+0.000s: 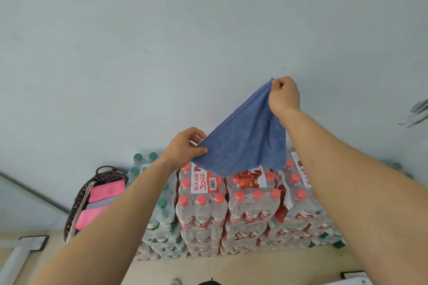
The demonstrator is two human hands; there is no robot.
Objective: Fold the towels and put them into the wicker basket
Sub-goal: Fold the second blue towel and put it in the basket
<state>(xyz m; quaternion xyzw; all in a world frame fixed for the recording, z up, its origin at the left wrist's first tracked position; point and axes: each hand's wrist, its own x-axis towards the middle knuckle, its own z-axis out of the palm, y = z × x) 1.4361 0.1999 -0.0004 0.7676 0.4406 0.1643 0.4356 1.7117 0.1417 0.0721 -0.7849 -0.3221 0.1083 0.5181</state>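
Observation:
A blue towel (243,143) hangs in the air in front of the wall, stretched on a slant between both hands. My left hand (185,148) pinches its lower left corner between thumb and fingers. Higher up, my right hand (284,96) pinches the upper right corner. The towel's lower edge droops over the bottle packs. A dark wicker basket (76,210) stands at the lower left, holding folded pink towels (106,188) with a grey one (102,201) between them.
Shrink-wrapped packs of water bottles with red caps (245,206) are stacked against the pale wall below the towel. Green-capped packs (162,213) stand beside the basket. A white frame (16,254) lies on the floor at the lower left.

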